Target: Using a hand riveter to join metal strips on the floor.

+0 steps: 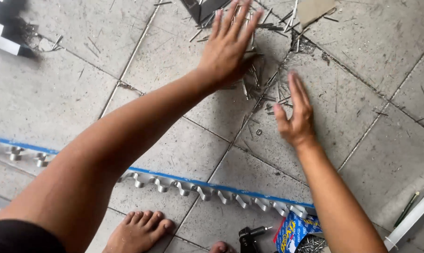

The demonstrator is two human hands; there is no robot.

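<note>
While the left hand (228,47) is lying flat over the far side of the scattered nails (261,86), fingers spread wide and holding nothing, the right hand (296,117) is standing on its edge at the near right side of the same scatter, fingers straight and together, thumb out, also gripping nothing. The nails are lying loose on the grey floor tiles (184,150), thickest between the two hands and along the grout line, with strays running up toward the piece of cardboard (315,9). Judging from this, the hands are working as two paddles herding the nails into one heap — so the palms are best kept low against the tile, sweeping inward slowly, since thin nails slip under a lifted edge and the points can prick. The grout groove is likely catching some. Nearer the bare feet (139,232), a blue-edged metal strip (207,189) is crossing the floor, with an open nail box (298,234) beside it — well apart from the heap.
</note>
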